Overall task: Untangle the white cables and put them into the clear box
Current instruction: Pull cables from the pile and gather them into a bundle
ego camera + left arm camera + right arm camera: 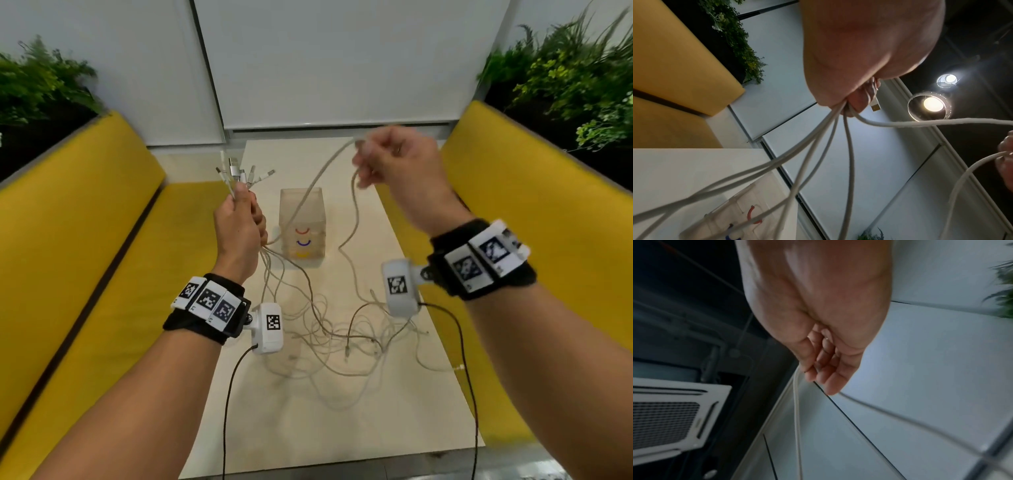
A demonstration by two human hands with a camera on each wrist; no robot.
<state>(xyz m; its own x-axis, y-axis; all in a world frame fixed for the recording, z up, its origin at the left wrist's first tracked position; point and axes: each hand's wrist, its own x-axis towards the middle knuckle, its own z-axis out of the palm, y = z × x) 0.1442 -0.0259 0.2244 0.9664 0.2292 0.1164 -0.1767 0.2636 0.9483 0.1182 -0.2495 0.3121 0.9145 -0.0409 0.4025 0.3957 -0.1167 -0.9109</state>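
Left hand (239,228) fists a bunch of cables (310,310) (plugs fan out on top), the rest tangled on the table (404,411). Right hand (399,164), raised, pinches one cable looping up. Box (302,224) stands between the hands, on the table.

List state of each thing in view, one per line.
left hand: raised, grips a bundle of cable ends
cable ends: fanned above the fist
right hand: raised, pinches one white cable
clear box: upright, open-topped, looks empty
cable tangle: loose on the table
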